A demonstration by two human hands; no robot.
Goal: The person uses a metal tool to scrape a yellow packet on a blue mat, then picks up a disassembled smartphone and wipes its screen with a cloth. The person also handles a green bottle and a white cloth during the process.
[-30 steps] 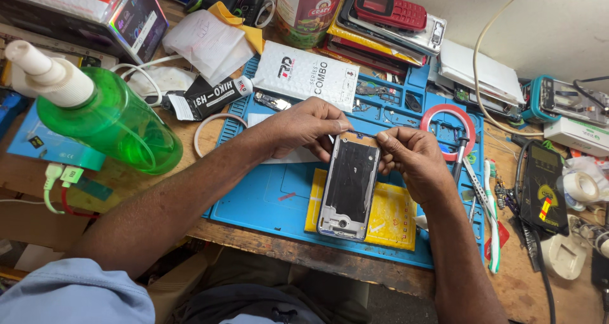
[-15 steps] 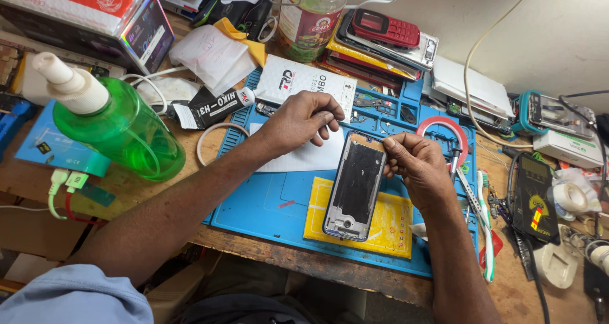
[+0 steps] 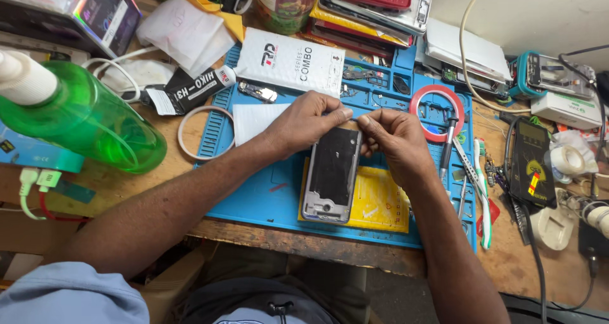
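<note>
The phone frame (image 3: pixel 332 175) lies flat on the blue mat (image 3: pixel 254 191), its lower half over a yellow pad (image 3: pixel 380 206), with its long axis running away from the person. That puts its far end straight under both hands, which meet there. The left hand (image 3: pixel 304 122) comes in from the left, palm down, with its fingers reaching across the frame's top edge. The right hand (image 3: pixel 390 137) comes from the right, and its thumb and forefinger are pinched together just beside the left fingertips. Something thin seems to be caught between the 2 hands at that edge, but it is too small to tell what. The frame itself is not lifted; the mat carries it, so both hands are free for fine work at 1 spot.

A white sheet (image 3: pixel 254 118) lies on the mat under the left wrist. Tools sit within easy reach on the right: a screwdriver (image 3: pixel 447 147), a toothbrush (image 3: pixel 482 191) and a red tape ring (image 3: pixel 436 112), all just past the right hand. A green spray bottle (image 3: pixel 82 118) lies on its side well to the left, clear of the work. A white box (image 3: pixel 298 60) rests across the mat's far edge, and a black multimeter (image 3: pixel 531 162) lies off the mat at the right.
</note>
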